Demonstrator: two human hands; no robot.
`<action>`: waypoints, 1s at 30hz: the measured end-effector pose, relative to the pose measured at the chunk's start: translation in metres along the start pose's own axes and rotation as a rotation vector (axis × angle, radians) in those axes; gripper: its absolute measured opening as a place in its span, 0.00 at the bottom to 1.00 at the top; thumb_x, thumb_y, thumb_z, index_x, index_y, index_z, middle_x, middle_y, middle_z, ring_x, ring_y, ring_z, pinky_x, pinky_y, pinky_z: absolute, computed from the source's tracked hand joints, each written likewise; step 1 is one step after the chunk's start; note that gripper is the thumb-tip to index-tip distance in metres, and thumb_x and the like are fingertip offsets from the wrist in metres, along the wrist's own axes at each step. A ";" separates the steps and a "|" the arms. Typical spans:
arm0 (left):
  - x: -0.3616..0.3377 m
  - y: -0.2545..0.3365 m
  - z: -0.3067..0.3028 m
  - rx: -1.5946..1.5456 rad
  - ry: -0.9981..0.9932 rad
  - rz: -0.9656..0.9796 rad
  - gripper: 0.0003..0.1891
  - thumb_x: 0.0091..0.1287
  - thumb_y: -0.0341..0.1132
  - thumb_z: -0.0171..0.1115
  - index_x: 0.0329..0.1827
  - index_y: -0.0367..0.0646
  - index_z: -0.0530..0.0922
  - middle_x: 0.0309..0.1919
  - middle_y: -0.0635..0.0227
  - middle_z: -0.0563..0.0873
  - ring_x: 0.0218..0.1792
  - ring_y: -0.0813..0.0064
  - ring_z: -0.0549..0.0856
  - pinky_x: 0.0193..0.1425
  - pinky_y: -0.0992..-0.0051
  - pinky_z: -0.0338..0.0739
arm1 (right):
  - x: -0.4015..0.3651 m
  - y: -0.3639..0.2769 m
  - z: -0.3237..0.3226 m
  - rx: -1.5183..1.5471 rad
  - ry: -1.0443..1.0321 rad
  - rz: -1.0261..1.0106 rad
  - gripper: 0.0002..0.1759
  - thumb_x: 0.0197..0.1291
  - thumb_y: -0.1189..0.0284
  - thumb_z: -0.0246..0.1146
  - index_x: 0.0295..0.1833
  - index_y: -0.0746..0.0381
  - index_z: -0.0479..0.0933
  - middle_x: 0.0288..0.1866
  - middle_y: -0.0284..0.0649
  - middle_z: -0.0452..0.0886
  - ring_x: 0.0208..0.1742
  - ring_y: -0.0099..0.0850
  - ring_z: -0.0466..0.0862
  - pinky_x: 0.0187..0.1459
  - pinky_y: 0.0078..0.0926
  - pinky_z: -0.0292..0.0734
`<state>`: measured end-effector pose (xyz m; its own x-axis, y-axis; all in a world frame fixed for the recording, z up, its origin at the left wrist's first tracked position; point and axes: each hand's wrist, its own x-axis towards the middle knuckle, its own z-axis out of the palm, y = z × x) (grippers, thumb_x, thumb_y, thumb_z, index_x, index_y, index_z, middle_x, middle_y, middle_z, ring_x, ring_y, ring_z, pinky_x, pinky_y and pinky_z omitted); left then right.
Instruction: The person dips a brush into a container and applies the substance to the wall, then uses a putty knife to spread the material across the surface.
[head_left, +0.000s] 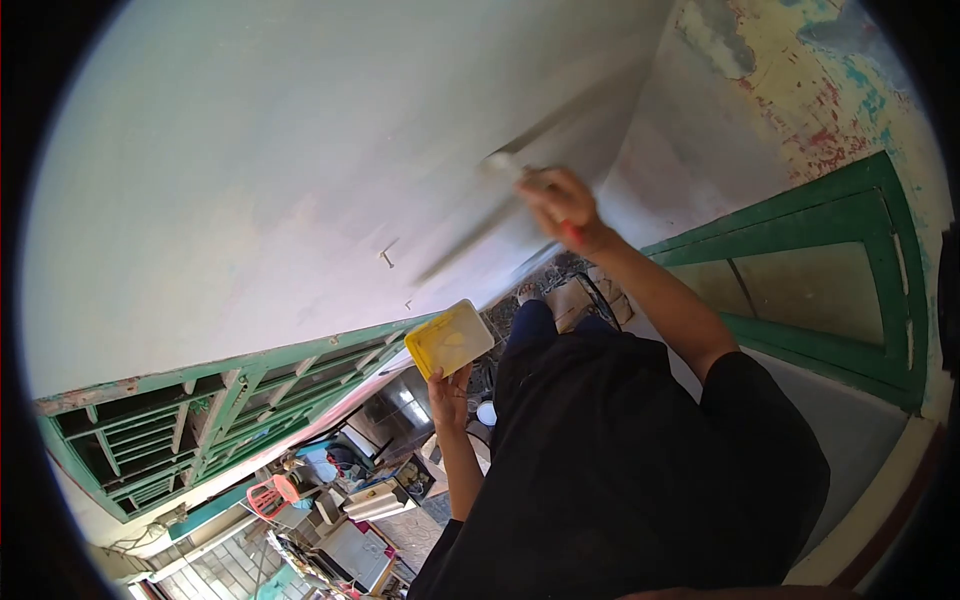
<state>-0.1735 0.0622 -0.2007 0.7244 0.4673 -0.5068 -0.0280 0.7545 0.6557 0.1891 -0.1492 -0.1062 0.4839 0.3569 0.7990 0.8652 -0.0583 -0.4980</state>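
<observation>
My left hand (449,397) grips the lower edge of a yellow rectangular tray (424,342), whose inside is coated with a whitish layer. Up and to the right, my right hand (562,205) is raised close to the pale wall (300,180), its fingers closed round a brush (503,163). Motion blurs the hand and the brush, and the pale brush head is at or near the wall; contact is unclear. Something red shows at the right palm or wrist. A small hook or nail (387,258) sticks out of the wall left of the brush.
A green barred window (235,400) is at the lower left, a green-framed door (800,260) at the right. Peeling paint (820,110) covers the upper right wall. Below stand a red chair (270,495), a white bucket (486,412) and cluttered furniture.
</observation>
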 end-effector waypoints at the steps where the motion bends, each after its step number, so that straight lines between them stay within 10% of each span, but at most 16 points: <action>1: -0.001 0.000 0.000 -0.006 0.005 0.004 0.32 0.70 0.41 0.64 0.75 0.42 0.66 0.68 0.57 0.77 0.67 0.54 0.80 0.73 0.55 0.77 | 0.010 -0.002 -0.011 -0.144 0.145 -0.050 0.21 0.58 0.85 0.69 0.57 0.59 0.86 0.45 0.41 0.77 0.36 0.29 0.82 0.38 0.25 0.83; 6: -0.004 -0.004 -0.007 -0.044 0.031 0.019 0.32 0.70 0.42 0.63 0.75 0.42 0.66 0.68 0.56 0.77 0.68 0.55 0.80 0.75 0.55 0.76 | -0.001 -0.025 -0.001 -0.303 0.322 0.250 0.21 0.55 0.88 0.66 0.54 0.61 0.87 0.49 0.44 0.80 0.50 0.40 0.86 0.45 0.35 0.88; 18: -0.009 -0.012 -0.014 -0.081 0.034 0.028 0.31 0.70 0.42 0.65 0.73 0.41 0.68 0.67 0.55 0.76 0.67 0.52 0.79 0.73 0.53 0.77 | -0.041 -0.107 0.160 0.227 -0.429 -0.449 0.15 0.54 0.75 0.69 0.48 0.59 0.82 0.55 0.43 0.79 0.53 0.37 0.84 0.38 0.24 0.89; 23: -0.009 -0.012 -0.003 -0.062 0.043 0.043 0.31 0.70 0.42 0.64 0.74 0.42 0.68 0.67 0.56 0.77 0.67 0.54 0.79 0.74 0.54 0.76 | -0.032 -0.062 0.118 0.474 -0.565 0.236 0.15 0.65 0.77 0.67 0.57 0.60 0.84 0.53 0.43 0.79 0.45 0.30 0.83 0.36 0.22 0.87; 24: -0.010 -0.012 -0.003 -0.049 0.044 0.044 0.31 0.72 0.42 0.62 0.75 0.42 0.67 0.67 0.57 0.79 0.67 0.56 0.80 0.74 0.55 0.76 | -0.028 -0.043 0.108 0.270 -0.247 -0.127 0.18 0.60 0.83 0.69 0.56 0.62 0.85 0.51 0.44 0.80 0.38 0.28 0.84 0.32 0.22 0.86; 30: -0.012 -0.015 -0.014 -0.093 0.060 0.050 0.32 0.72 0.42 0.62 0.76 0.43 0.66 0.68 0.56 0.78 0.68 0.55 0.79 0.74 0.55 0.76 | -0.061 0.013 0.018 -0.087 0.051 0.267 0.21 0.58 0.86 0.66 0.56 0.59 0.86 0.52 0.42 0.77 0.40 0.32 0.85 0.38 0.26 0.84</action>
<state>-0.1915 0.0518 -0.2127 0.6778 0.5301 -0.5095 -0.1286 0.7678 0.6277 0.1687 -0.1553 -0.1676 0.7006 0.2705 0.6603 0.7129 -0.2250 -0.6642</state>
